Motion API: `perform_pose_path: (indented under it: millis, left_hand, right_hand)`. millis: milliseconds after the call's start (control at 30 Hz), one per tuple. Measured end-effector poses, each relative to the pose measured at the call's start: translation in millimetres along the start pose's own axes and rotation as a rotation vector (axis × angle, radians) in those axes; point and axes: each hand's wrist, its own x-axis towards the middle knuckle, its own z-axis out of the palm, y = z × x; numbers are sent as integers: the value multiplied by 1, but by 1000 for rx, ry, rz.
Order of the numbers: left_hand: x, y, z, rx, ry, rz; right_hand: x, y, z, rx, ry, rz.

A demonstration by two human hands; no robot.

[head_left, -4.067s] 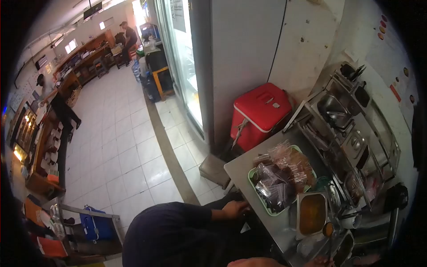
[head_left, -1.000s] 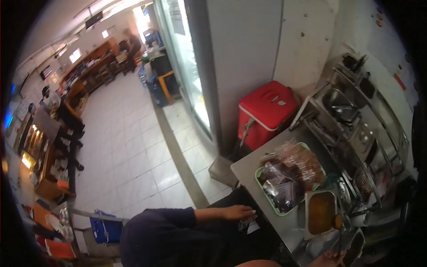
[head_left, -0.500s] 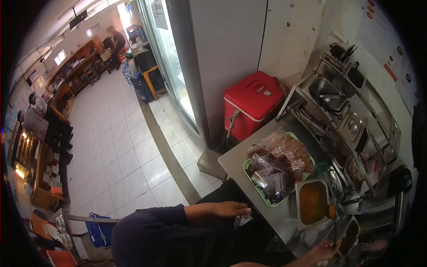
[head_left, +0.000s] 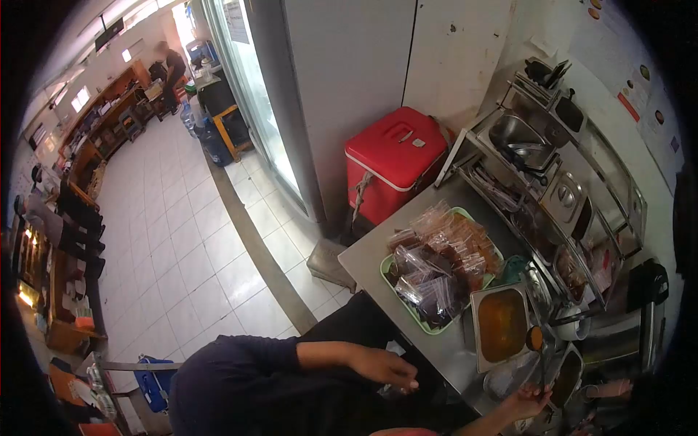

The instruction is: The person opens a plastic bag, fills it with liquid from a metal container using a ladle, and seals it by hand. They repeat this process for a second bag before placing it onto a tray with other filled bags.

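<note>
My right hand [head_left: 526, 404] is closed around the handle of a ladle [head_left: 535, 338], whose bowl carries orange-brown sauce. That bowl is at the right edge of a steel pan [head_left: 502, 327] of orange-brown sauce. Lower left, in front of the counter edge, my left hand [head_left: 385, 367] has its fingers drawn together. A crumpled clear plastic bag [head_left: 395, 348] shows behind and below it, seemingly in its grip, though the fingers partly hide this. Beyond the pan, a green tray [head_left: 438, 330] is heaped with small plastic bags [head_left: 429, 280] of dark and reddish-brown contents.
A second, darker pan [head_left: 567, 376] stands right of my right hand. Steel racks with containers [head_left: 563, 196] line the wall. A red cooler [head_left: 396, 167] stands behind the steel counter [head_left: 363, 254]. Far left, people [head_left: 54, 218] stand across the tiled floor.
The camera view has shifted, so the surroundings sit further left and higher. My left hand has moved right and down, closer to the counter. The ladle stays beside the pan in my right hand.
</note>
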Motion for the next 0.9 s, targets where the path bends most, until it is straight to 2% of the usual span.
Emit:
perform_pose_path:
  millis: [133,233,333,433,533,633,667,733,900]
  left_hand:
    - [18,5,3,-5,-45,41]
    - [23,10,3,75,55,75]
    - [26,6,9,-49,194,113]
    - [23,15,19,-422,372,219]
    - [32,12,27,-706,453,300]
    - [32,11,23,-696,518,305]
    - [33,13,21,-660,574,429]
    - [30,19,10,-592,665,477]
    - [20,40,-22,-597,785,571]
  right_hand:
    - [5,2,-6,-13,-17,44]
    - [5,9,-8,-24,42,-10]
    - [11,9,-10,26,120,23]
    - [38,14,-58,-47,-210,38]
    - [33,14,-73,394,-455,273]
    - [38,-5,-77,365,-556,359]
    - [41,-10,-74,363,-595,393]
    - [47,-8,-68,375,-672,454]
    - [49,-11,-70,336,-598,331]
